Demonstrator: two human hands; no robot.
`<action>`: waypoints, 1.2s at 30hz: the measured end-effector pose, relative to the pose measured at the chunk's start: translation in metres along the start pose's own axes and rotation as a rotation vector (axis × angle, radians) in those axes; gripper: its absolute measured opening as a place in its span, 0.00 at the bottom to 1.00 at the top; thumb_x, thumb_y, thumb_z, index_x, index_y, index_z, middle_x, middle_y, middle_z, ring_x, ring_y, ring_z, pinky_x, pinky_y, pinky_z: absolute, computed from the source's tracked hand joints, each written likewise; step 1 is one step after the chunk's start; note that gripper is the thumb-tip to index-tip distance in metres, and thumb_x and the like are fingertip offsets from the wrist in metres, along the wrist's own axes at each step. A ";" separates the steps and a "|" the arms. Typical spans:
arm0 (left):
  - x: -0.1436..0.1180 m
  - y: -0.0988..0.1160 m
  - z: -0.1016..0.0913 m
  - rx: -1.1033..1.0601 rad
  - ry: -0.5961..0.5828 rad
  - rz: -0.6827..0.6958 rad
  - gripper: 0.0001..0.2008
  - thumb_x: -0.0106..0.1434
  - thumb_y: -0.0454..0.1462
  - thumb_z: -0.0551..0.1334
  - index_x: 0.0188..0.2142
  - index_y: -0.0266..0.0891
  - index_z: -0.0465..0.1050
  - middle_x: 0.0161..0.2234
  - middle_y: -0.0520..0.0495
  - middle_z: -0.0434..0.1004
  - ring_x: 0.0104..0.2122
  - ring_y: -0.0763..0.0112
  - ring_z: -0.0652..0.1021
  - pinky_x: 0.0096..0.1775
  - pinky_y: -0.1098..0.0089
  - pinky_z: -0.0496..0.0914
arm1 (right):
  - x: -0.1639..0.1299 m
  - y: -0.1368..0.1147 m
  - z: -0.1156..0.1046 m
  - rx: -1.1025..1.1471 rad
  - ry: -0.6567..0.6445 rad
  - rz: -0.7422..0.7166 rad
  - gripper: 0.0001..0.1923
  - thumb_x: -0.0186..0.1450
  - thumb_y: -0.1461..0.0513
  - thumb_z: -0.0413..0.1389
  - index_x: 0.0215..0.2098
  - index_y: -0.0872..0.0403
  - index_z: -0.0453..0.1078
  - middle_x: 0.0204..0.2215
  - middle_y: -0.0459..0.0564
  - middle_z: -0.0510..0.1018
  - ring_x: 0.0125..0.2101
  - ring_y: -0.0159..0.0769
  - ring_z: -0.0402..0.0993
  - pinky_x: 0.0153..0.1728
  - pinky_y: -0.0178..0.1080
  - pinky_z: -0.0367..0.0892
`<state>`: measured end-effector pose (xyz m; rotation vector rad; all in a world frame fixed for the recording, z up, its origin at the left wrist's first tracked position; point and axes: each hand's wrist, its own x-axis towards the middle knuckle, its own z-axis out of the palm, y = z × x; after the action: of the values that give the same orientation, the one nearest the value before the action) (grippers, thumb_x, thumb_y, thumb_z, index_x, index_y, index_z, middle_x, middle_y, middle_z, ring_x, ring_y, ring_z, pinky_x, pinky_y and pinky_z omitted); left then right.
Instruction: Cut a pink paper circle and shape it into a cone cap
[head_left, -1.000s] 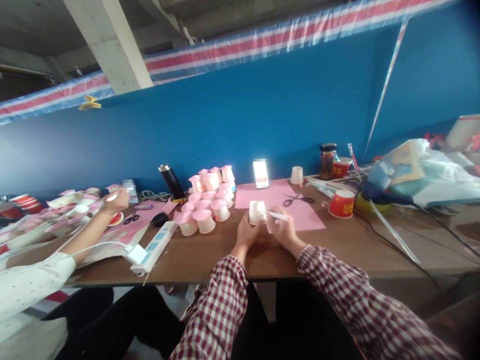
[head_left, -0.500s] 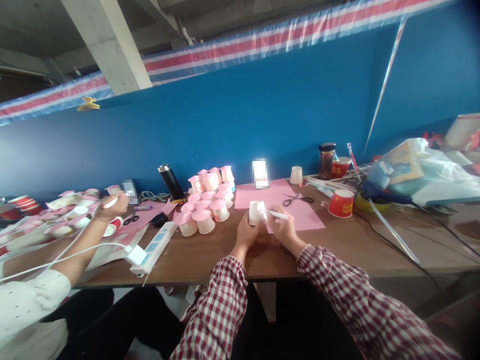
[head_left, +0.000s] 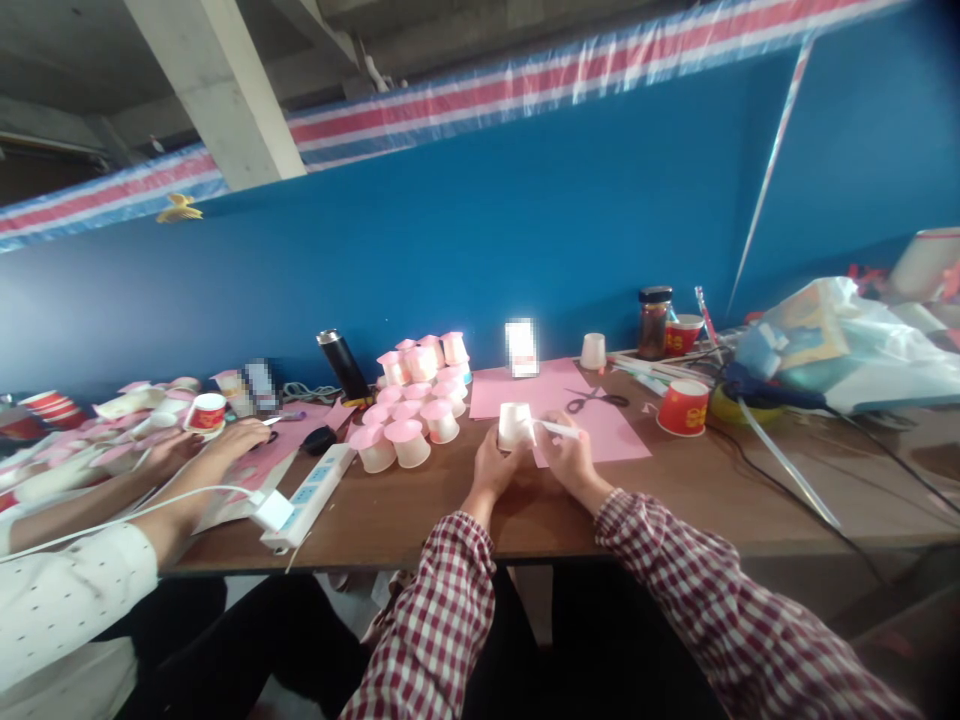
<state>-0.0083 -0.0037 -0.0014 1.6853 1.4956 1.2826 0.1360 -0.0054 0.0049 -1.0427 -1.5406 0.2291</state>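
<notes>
My left hand (head_left: pixel 491 468) is wrapped round the lower part of a white paper cup (head_left: pixel 514 424), which stands bottom up above the table. Pinched in my right hand (head_left: pixel 568 460) is a slim white pen-like stick (head_left: pixel 559 430), its tip at the cup's right side. Whether the tip touches the cup is too small to tell. Pink paper (head_left: pixel 619 443) lies beneath and behind my hands, with dark-handled scissors (head_left: pixel 595 402) on it. To the left, several upturned paper cups (head_left: pixel 408 445) with pink paper tops stand close together, some stacked.
A blurred bright rectangle (head_left: pixel 522 350) stands behind the cup. Rightward are a red cup (head_left: pixel 682 408), a jar (head_left: pixel 654 322), cables and a plastic bag (head_left: pixel 832 340). A power strip (head_left: pixel 309 498) and black bottle (head_left: pixel 341 365) are leftward, beyond them a co-worker's hand (head_left: pixel 244 436).
The co-worker's raised hand has come down towards the table, and a red-and-white cup now shows upright by their other hand. My own hands have hardly moved.
</notes>
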 end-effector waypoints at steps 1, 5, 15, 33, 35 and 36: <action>0.000 0.000 0.000 0.003 0.000 -0.003 0.21 0.51 0.44 0.64 0.43 0.38 0.70 0.37 0.44 0.77 0.36 0.63 0.76 0.38 0.66 0.68 | 0.000 0.000 0.000 0.002 -0.001 -0.002 0.09 0.63 0.58 0.51 0.33 0.55 0.68 0.26 0.48 0.76 0.25 0.33 0.72 0.26 0.33 0.67; 0.001 0.000 0.000 0.010 0.000 -0.010 0.21 0.51 0.44 0.65 0.43 0.38 0.70 0.37 0.44 0.77 0.36 0.63 0.76 0.39 0.66 0.68 | 0.001 0.000 -0.001 0.006 0.000 -0.007 0.10 0.63 0.58 0.50 0.33 0.55 0.69 0.27 0.48 0.76 0.25 0.33 0.71 0.26 0.33 0.67; 0.000 0.000 -0.001 0.005 -0.007 0.000 0.21 0.51 0.45 0.64 0.43 0.38 0.70 0.37 0.44 0.77 0.36 0.62 0.76 0.38 0.66 0.68 | 0.000 -0.002 -0.002 0.003 -0.001 0.005 0.09 0.63 0.58 0.51 0.32 0.55 0.69 0.25 0.47 0.75 0.23 0.32 0.70 0.24 0.32 0.65; 0.000 -0.001 0.000 0.002 -0.004 0.012 0.22 0.52 0.46 0.64 0.43 0.37 0.69 0.37 0.44 0.77 0.36 0.62 0.76 0.37 0.67 0.67 | 0.000 0.001 0.001 0.003 0.002 0.000 0.09 0.62 0.58 0.51 0.31 0.55 0.69 0.22 0.46 0.74 0.20 0.30 0.68 0.22 0.31 0.64; 0.000 -0.001 0.000 0.006 -0.005 0.016 0.21 0.52 0.46 0.64 0.43 0.38 0.69 0.36 0.44 0.77 0.36 0.62 0.76 0.37 0.67 0.67 | -0.001 0.001 0.001 0.004 0.007 0.001 0.10 0.62 0.58 0.51 0.31 0.55 0.69 0.22 0.46 0.74 0.19 0.30 0.68 0.22 0.31 0.63; 0.000 -0.001 0.000 0.008 -0.007 0.018 0.21 0.52 0.46 0.64 0.42 0.38 0.70 0.36 0.44 0.77 0.35 0.62 0.76 0.37 0.67 0.67 | -0.001 0.001 0.002 0.004 0.010 0.002 0.10 0.62 0.58 0.51 0.31 0.55 0.69 0.22 0.45 0.74 0.19 0.30 0.68 0.22 0.31 0.63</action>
<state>-0.0086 -0.0035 -0.0021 1.7097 1.4866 1.2804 0.1350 -0.0046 0.0031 -1.0404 -1.5296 0.2278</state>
